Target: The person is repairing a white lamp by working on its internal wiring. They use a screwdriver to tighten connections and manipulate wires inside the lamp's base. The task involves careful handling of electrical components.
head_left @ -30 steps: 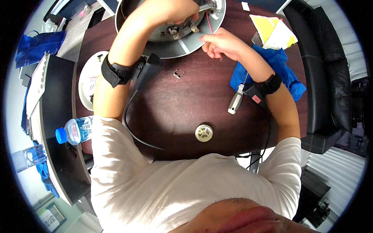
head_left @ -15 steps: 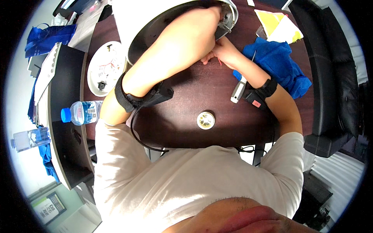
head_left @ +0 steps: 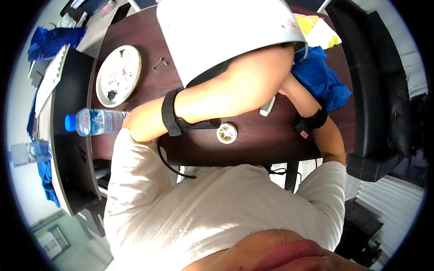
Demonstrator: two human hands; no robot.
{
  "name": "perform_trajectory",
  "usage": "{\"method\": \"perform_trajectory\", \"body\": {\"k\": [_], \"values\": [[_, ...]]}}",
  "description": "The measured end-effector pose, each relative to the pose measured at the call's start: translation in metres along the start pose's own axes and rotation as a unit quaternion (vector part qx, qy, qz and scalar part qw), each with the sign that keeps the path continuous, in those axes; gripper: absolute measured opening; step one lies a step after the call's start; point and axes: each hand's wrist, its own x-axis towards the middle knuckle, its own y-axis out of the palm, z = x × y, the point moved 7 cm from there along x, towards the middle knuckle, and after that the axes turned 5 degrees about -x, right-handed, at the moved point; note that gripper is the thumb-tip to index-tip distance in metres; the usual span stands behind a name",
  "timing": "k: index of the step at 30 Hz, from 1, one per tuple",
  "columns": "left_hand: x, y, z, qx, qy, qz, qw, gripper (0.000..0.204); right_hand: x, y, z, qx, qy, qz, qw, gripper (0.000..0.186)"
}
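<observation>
A large white tub-shaped housing (head_left: 226, 31) with a dark inside lies tipped on the table, its opening facing me. My left hand (head_left: 276, 61) reaches across to the right end of its rim; the fingers are hidden beneath the rim. Just under that, my right hand (head_left: 287, 86) is close to the left wrist, its fingers hidden behind the left hand. What either holds cannot be made out. The light handle of a screwdriver (head_left: 267, 107) lies beside my right hand. A blue cloth (head_left: 323, 81) is bunched behind my right wrist.
A white oval dish (head_left: 101, 88) of small parts sits at the left, near a small metal piece (head_left: 159, 64). A round container (head_left: 227, 133) of small pieces stands near the front edge. A water bottle (head_left: 92, 122) lies left; yellow-and-white sheets (head_left: 323, 34) lie far right.
The housing has shifted right and turned, so its white outside now covers most of its inside. Both hands have gone right with it, and the metal piece at left has come into view.
</observation>
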Motion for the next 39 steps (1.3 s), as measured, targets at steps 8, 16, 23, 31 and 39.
{"method": "perform_trajectory", "body": {"k": [8,16,23,31,39], "values": [[0.008,0.001,-0.008,-0.032,0.021,-0.016,0.999,0.031,-0.014,-0.047,0.02,-0.015,-0.045,-0.057,0.997,0.033],[0.022,0.003,-0.017,-0.038,0.041,-0.003,0.998,0.028,0.004,-0.061,0.041,-0.029,-0.102,-0.076,0.991,0.03],[0.035,0.002,-0.017,-0.048,0.036,0.011,0.998,0.026,0.034,-0.052,0.046,-0.035,-0.139,-0.054,0.988,0.029],[0.047,-0.02,0.004,-0.068,-0.036,0.011,0.997,0.024,0.048,-0.044,0.032,-0.023,-0.145,0.012,0.989,0.027],[0.042,-0.04,0.047,-0.086,-0.118,-0.019,0.989,0.027,0.077,-0.004,0.014,-0.044,-0.059,0.124,0.99,0.025]]}}
